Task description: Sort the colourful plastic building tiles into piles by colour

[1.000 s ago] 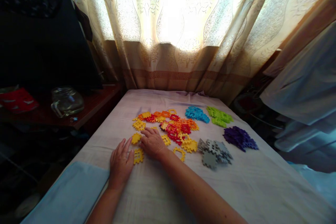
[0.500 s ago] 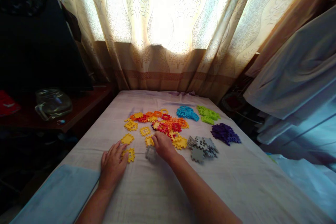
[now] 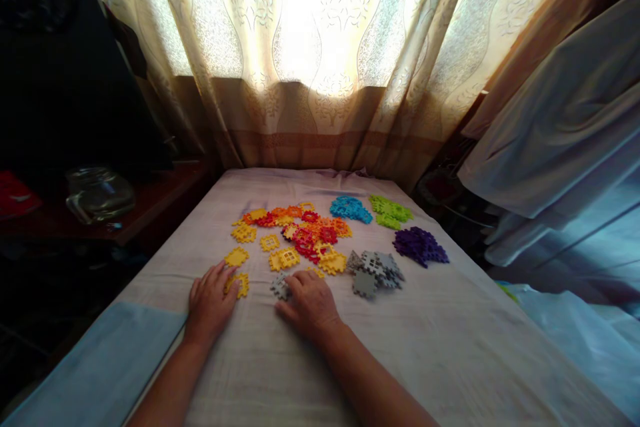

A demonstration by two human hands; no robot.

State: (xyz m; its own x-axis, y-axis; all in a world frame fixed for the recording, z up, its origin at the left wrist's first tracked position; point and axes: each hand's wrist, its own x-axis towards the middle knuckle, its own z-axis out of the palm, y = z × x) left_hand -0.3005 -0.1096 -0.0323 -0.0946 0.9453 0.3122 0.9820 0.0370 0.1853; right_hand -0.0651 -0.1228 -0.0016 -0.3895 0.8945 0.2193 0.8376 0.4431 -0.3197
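Your right hand [image 3: 310, 303] lies flat, pinning a grey piece [image 3: 280, 287], while your left hand [image 3: 210, 300] rests open, touching a yellow piece [image 3: 241, 284] to steady it.

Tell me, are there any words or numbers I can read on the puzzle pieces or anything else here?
None: no word, number, label or sign can be read anywhere.
The yellow piece under the left hand and the grey piece at the right hand show only cut-out holes.
The glass jar shows no label.
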